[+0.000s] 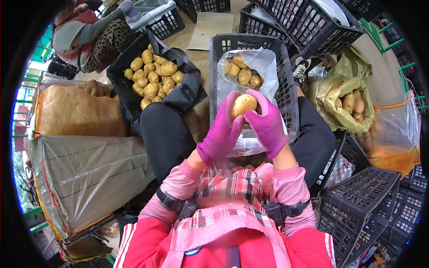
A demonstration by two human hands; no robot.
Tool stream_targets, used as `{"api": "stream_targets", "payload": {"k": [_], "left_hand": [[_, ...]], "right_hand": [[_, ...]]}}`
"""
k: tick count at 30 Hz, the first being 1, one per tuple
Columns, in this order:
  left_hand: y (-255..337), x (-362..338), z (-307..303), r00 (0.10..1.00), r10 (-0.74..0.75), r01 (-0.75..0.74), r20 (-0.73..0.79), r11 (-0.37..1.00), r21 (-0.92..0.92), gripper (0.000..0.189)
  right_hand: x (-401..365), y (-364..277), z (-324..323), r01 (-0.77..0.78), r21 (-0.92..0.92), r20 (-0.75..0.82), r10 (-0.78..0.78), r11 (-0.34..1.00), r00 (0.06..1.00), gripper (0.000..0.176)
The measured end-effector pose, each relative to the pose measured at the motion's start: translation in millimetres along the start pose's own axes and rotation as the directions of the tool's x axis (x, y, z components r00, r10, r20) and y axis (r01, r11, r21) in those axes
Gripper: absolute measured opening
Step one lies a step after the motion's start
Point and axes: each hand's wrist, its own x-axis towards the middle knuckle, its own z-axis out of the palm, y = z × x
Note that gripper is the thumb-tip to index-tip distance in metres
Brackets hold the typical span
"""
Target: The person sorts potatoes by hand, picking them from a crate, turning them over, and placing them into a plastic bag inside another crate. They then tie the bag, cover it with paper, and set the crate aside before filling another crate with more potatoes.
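Note:
A pale yellow potato (244, 106) is held between my two hands, above the near half of a black plastic crate (286, 80). My left hand (223, 129), in a magenta knit glove, presses the potato's left side. On its right side, my right hand (267, 123) grips it in a matching glove. White liner film (267, 60) lines the crate, and several potatoes (244, 77) lie in its far part. Left of my knee, a crate lined with black plastic (190, 87) holds a heap of potatoes (154, 76).
A yellow-green bag (326, 96) with several potatoes stands at right. Sacks (80, 111) and a grey covered stack (89, 174) are at left. Black crates (304, 27) stand at the back, another (357, 192) at lower right. Another person (91, 38) crouches at upper left.

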Motion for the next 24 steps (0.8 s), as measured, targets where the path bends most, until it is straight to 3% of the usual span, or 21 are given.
{"api": "stream_targets", "payload": {"k": [3,6,10,12,14,15,16,17,18,19,21,23,24], "left_hand": [[5,6,-7,0.998,0.066,-0.066,-0.002,0.995,0.076,0.063],[4,11,-12,0.996,0.088,-0.087,0.0,0.982,0.165,0.062],[-3,15,-10,0.99,0.138,-0.136,-0.003,0.982,0.132,0.069],[-15,19,-13,0.986,0.164,-0.166,0.024,0.977,0.13,0.073],[-21,20,-12,0.994,0.112,-0.112,0.017,0.994,-0.022,0.075],[-22,22,-13,0.996,0.086,-0.084,0.013,0.992,-0.098,0.076],[-22,22,-11,0.999,0.005,0.007,0.035,0.939,-0.343,0.078],[-18,20,-9,0.995,-0.071,0.099,0.071,0.822,-0.56,0.08],[-15,18,-11,0.984,-0.14,0.173,0.107,0.658,-0.733,0.082],[-11,17,-17,0.98,-0.127,0.198,0.152,0.663,-0.722,0.087],[-12,11,-22,0.982,-0.149,0.189,0.119,0.676,-0.712,0.09],[-16,8,-29,0.953,-0.291,0.254,0.088,0.605,-0.755,0.088],[-24,6,-35,0.931,-0.364,0.215,-0.009,0.569,-0.794,0.083]], "right_hand": [[2,7,7,0.109,-0.013,-0.053,-0.11,0.994,0.993,0.051],[-4,-10,6,-0.113,0.434,0.054,0.099,0.894,0.994,0.053],[-2,0,3,-0.123,0.391,0.06,0.108,0.912,0.992,0.065],[-4,-1,6,-0.006,0.424,0.008,0.003,0.906,1.0,0.068],[-2,-1,10,0.101,0.488,-0.028,-0.1,0.867,0.995,0.079],[0,0,10,0.16,0.435,-0.046,-0.156,0.886,0.987,0.081],[2,2,10,0.222,0.382,-0.059,-0.216,0.897,0.975,0.084],[2,4,11,0.28,0.332,-0.061,-0.276,0.901,0.959,0.086],[1,-2,11,0.203,0.385,0.002,-0.221,0.9,0.975,0.088],[4,0,8,0.214,0.292,0.096,-0.252,0.932,0.963,0.083],[5,-2,7,0.134,0.36,0.162,-0.203,0.923,0.966,0.073],[9,0,17,0.134,0.439,0.051,-0.173,0.889,0.984,0.062],[11,-2,20,0.093,0.306,-0.005,-0.097,0.948,0.995,0.054]]}}
